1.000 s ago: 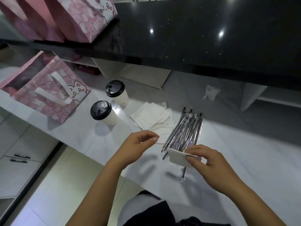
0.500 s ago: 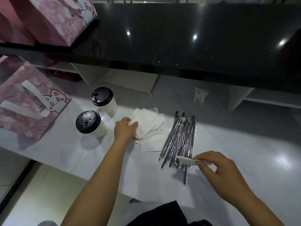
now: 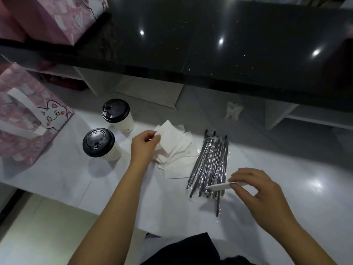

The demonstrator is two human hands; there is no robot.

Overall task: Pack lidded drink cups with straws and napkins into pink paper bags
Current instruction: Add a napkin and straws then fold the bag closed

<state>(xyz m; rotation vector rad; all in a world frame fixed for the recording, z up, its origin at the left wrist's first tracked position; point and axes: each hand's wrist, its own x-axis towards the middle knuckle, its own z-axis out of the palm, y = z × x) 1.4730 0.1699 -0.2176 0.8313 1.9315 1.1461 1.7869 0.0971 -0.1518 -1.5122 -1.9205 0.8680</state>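
Observation:
Two white cups with black lids stand on the white counter, the nearer cup (image 3: 99,145) and the farther cup (image 3: 118,114). A loose pile of white napkins (image 3: 178,155) lies to their right. My left hand (image 3: 144,145) pinches the left edge of the top napkin (image 3: 168,137), lifting it. Several black wrapped straws (image 3: 211,163) lie in a bundle right of the pile. My right hand (image 3: 252,186) holds a folded white napkin (image 3: 219,186) flat over the straws' near ends. A pink cat-print paper bag (image 3: 28,119) lies at the left.
More pink bags (image 3: 55,18) stand on the raised black countertop (image 3: 210,44) at the back left. A crumpled white scrap (image 3: 233,110) lies under that ledge. The white counter's near edge (image 3: 80,203) drops to the floor on the left.
My left hand reached from beside my right hand to the napkin pile and has lifted the top napkin's edge. My right hand kept its folded napkin, now held flatter.

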